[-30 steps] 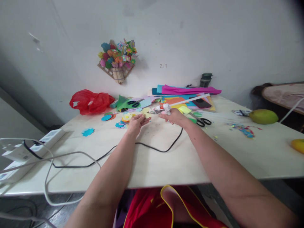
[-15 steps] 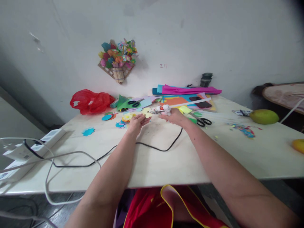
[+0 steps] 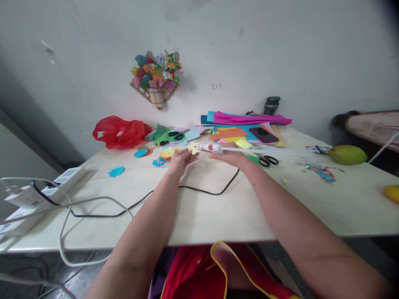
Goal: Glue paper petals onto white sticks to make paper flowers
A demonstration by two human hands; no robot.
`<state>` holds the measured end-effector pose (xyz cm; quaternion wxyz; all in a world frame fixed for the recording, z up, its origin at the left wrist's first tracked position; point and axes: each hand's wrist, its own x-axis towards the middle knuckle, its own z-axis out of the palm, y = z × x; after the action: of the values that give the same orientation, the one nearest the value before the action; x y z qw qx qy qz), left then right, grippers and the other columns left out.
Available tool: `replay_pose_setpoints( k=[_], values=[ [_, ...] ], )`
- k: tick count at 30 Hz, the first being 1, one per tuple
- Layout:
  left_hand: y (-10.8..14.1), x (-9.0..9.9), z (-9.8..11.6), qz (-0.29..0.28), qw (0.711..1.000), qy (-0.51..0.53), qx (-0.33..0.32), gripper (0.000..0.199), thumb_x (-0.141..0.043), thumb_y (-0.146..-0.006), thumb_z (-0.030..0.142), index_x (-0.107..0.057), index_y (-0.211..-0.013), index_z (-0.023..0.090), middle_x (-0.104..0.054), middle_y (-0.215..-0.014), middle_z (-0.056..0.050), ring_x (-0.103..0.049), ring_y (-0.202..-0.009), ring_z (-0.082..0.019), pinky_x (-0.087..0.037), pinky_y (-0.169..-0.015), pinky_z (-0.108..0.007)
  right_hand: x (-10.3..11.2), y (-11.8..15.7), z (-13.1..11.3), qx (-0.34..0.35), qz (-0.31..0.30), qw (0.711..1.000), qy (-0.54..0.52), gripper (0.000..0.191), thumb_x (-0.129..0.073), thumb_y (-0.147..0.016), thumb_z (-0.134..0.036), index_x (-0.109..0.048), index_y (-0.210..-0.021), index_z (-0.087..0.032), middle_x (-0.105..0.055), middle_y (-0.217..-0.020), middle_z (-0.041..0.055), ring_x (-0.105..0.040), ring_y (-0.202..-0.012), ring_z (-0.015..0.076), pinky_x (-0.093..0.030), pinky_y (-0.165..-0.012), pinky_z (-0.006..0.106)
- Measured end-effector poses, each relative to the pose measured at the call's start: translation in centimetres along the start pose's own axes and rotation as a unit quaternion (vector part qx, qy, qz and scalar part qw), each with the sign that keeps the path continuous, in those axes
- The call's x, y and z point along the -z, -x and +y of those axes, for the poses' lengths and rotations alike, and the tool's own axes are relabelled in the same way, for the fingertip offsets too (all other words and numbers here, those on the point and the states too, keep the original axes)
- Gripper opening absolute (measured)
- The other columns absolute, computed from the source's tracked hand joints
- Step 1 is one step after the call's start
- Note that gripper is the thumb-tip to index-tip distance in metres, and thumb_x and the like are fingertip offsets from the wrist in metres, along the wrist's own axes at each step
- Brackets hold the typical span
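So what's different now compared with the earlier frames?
The white stick at the back of the glue gun has swung down from its upward slant to nearly level, no longer crossing the phone. Nothing was let go: the right hand keeps the gun, the left hand the pale yellow flower.

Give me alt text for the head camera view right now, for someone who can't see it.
The left hand holds a pale yellow paper flower to the nozzle of a glue gun in the right hand. Around them on a white table lie colored paper, scissors and a red plastic bag.
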<state>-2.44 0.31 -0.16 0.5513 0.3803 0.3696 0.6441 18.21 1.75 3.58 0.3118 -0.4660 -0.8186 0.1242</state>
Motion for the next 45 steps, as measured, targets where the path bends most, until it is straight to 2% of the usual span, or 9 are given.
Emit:
replay_pose_setpoints(
  k=[3,8,17,20,24,29,33,38,45],
  values=[
    [-0.1,0.1,-0.1,-0.004,1.000,0.011,-0.001,0.014,-0.061,-0.070,0.009,-0.050,-0.079,0.011,-0.065,-0.075,-0.006,-0.067,-0.076,-0.020,-0.053,-0.067,-0.026,-0.1,0.0,0.3,0.011,0.009,0.999,0.036,0.042,-0.059,-0.062,-0.061,-0.063,-0.082,-0.023,-0.061,-0.077,0.0013,-0.053,-0.068,0.0152,-0.036,-0.056,0.024],
    [-0.1,0.1,-0.1,0.001,1.000,0.016,-0.001,0.015,-0.060,-0.070,0.008,-0.050,-0.080,0.011,-0.065,-0.074,-0.006,-0.067,-0.074,-0.019,-0.053,-0.067,-0.026,-0.2,0.1,0.6,0.037,0.012,0.997,0.063,0.040,-0.061,-0.064,-0.057,-0.064,-0.087,-0.025,-0.063,-0.078,0.0000,-0.056,-0.071,0.0151,-0.035,-0.057,0.022],
    [-0.5,0.5,-0.4,-0.005,1.000,0.017,-0.013,0.013,-0.060,-0.070,0.008,-0.052,-0.080,0.011,-0.066,-0.074,-0.006,-0.067,-0.071,-0.018,-0.053,-0.067,-0.027,0.0,0.0,1.2,0.122,0.029,0.988,0.090,0.035,-0.062,-0.065,-0.051,-0.066,-0.086,-0.023,-0.065,-0.082,0.0029,-0.058,-0.074,0.0164,-0.035,-0.059,0.023],
    [-0.6,0.7,-0.5,-0.010,1.000,0.006,-0.024,0.014,-0.062,-0.069,0.011,-0.054,-0.081,0.011,-0.066,-0.075,-0.005,-0.066,-0.072,-0.017,-0.053,-0.068,-0.027,0.3,-0.1,1.3,0.132,0.028,0.987,0.087,0.035,-0.064,-0.063,-0.051,-0.066,-0.084,-0.022,-0.065,-0.083,0.0031,-0.058,-0.075,0.0165,-0.035,-0.060,0.023],
    [-0.7,0.9,-0.6,0.001,0.999,-0.017,-0.045,0.021,-0.065,-0.067,0.016,-0.057,-0.086,0.011,-0.066,-0.077,-0.005,-0.066,-0.073,-0.015,-0.052,-0.068,-0.025,0.7,0.1,1.2,0.103,0.029,0.993,0.057,0.035,-0.064,-0.062,-0.051,-0.066,-0.082,-0.022,-0.065,-0.080,0.0019,-0.057,-0.072,0.0162,-0.036,-0.059,0.023],
    [-0.8,1.1,-0.7,0.009,0.998,-0.026,-0.059,0.023,-0.068,-0.065,0.021,-0.056,-0.082,0.012,-0.066,-0.074,-0.003,-0.065,-0.073,-0.015,-0.052,-0.068,-0.024,0.7,0.0,1.0,0.012,0.009,0.998,-0.057,0.037,-0.062,-0.063,-0.052,-0.066,-0.082,-0.020,-0.065,-0.078,0.0032,-0.058,-0.073,0.0185,-0.041,-0.060,0.026],
    [-0.8,1.1,-0.7,-0.003,0.998,-0.030,-0.051,0.024,-0.069,-0.064,0.023,-0.055,-0.080,0.012,-0.065,-0.071,-0.003,-0.066,-0.074,-0.016,-0.052,-0.068,-0.026,0.2,-0.2,1.2,0.035,0.018,0.984,-0.175,0.044,-0.063,-0.064,-0.046,-0.064,-0.097,-0.017,-0.064,-0.089,0.0049,-0.057,-0.080,0.0188,-0.043,-0.067,0.027],
    [-0.6,0.9,-0.6,-0.013,0.999,-0.032,-0.031,0.022,-0.068,-0.066,0.022,-0.054,-0.080,0.013,-0.066,-0.070,-0.004,-0.066,-0.073,-0.017,-0.053,-0.070,-0.028,0.2,-0.1,1.2,-0.031,-0.012,0.970,-0.240,0.048,-0.064,-0.060,-0.051,-0.064,-0.085,-0.011,-0.057,-0.060,0.0016,-0.048,-0.051,0.0116,-0.037,-0.046,0.024],
    [-0.5,0.9,-0.5,-0.023,0.999,-0.019,-0.029,0.019,-0.067,-0.067,0.019,-0.054,-0.080,0.013,-0.066,-0.070,-0.004,-0.066,-0.074,-0.018,-0.053,-0.069,-0.028,0.3,0.0,0.8,-0.043,-0.028,0.970,-0.239,0.043,-0.064,-0.060,-0.051,-0.062,-0.078,-0.011,-0.051,-0.052,-0.0008,-0.041,-0.042,0.0082,-0.033,-0.040,0.022]
  ],
)
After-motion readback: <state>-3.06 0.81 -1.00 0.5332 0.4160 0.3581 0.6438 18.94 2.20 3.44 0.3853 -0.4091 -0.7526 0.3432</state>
